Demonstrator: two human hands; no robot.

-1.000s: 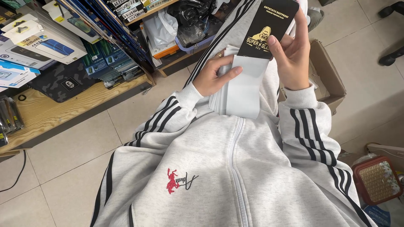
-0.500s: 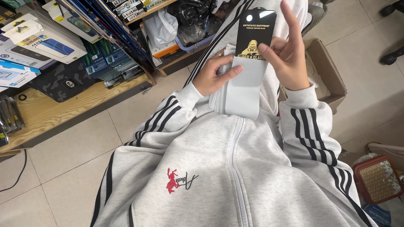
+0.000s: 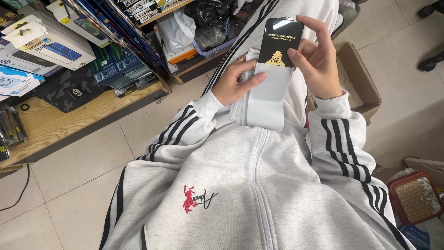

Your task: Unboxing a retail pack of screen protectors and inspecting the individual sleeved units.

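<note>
R hand (image 3: 319, 62) slides black card (image 3: 280, 42) (into white sleeve (image 3: 268, 95)).

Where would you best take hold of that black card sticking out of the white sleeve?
Probably by the upper part of the black card, pinched across its two long edges from the right, as the right hand does. It is thin and flat, and its lower end sits inside the white sleeve, which the left hand steadies, so only the top is free.

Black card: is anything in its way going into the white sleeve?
Nothing visible blocks it. The right hand holds the black card with its lower end already at the mouth of the top white sleeve, which the left hand steadies on a stack.
</note>
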